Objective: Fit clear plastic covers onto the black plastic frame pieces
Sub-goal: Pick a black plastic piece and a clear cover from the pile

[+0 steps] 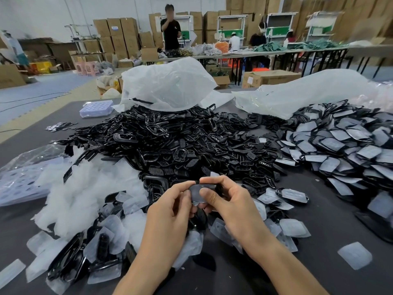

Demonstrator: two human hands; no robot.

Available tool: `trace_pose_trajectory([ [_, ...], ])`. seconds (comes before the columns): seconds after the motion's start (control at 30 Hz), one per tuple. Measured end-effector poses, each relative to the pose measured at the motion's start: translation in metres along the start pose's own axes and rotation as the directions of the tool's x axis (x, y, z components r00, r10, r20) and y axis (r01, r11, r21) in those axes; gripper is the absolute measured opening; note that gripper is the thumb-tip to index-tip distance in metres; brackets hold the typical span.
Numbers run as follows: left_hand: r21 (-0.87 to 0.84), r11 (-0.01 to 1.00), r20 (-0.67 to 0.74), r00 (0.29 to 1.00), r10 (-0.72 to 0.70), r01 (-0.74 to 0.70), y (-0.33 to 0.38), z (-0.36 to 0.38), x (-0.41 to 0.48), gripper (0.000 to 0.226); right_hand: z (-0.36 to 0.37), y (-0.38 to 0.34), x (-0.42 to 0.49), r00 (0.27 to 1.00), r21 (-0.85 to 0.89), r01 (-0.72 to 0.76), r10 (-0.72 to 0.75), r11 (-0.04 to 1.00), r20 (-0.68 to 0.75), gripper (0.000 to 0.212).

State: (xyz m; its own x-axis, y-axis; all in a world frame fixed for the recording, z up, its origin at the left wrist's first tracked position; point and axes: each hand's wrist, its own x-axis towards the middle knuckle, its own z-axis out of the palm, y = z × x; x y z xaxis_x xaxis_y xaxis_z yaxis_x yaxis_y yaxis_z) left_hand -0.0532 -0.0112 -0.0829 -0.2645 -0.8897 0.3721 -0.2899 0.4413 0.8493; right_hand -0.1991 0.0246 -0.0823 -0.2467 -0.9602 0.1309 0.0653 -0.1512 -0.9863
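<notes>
Both hands pinched one black frame (201, 191) above the pile (170, 141), left hand (170, 211) fingers curled round it, right hand (229, 201) thumb pressed on its clear cover.

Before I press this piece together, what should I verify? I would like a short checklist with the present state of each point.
1. Both hands hold the frame: ok; left hand and right hand pinch it.
2. Cover seated on all edges: cannot tell, fingers hide them.
3. Spare covers near, at left: ok.
4. Frame pile within reach: ok.
5. Finished pile at right: ok.
</notes>
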Motion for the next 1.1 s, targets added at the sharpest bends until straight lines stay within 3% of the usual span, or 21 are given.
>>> trace_pose_trajectory([
  [0.27, -0.147, 0.989, 0.068, 0.997, 0.02, -0.01, 0.0024, -0.0049, 0.0015, 0.028, -0.0034, -0.0061, -0.0013, 1.0, 0.101, -0.007, 0.004, 0.995, 0.027, 0.019],
  [1.1, -0.212, 0.977, 0.025, 1.0, 0.011, -0.005, 0.0064, -0.0055, -0.0001, 0.035, -0.0013, -0.0005, 0.0035, 0.985, 0.366, -0.142, 0.097, 0.92, 0.14, 0.025],
])
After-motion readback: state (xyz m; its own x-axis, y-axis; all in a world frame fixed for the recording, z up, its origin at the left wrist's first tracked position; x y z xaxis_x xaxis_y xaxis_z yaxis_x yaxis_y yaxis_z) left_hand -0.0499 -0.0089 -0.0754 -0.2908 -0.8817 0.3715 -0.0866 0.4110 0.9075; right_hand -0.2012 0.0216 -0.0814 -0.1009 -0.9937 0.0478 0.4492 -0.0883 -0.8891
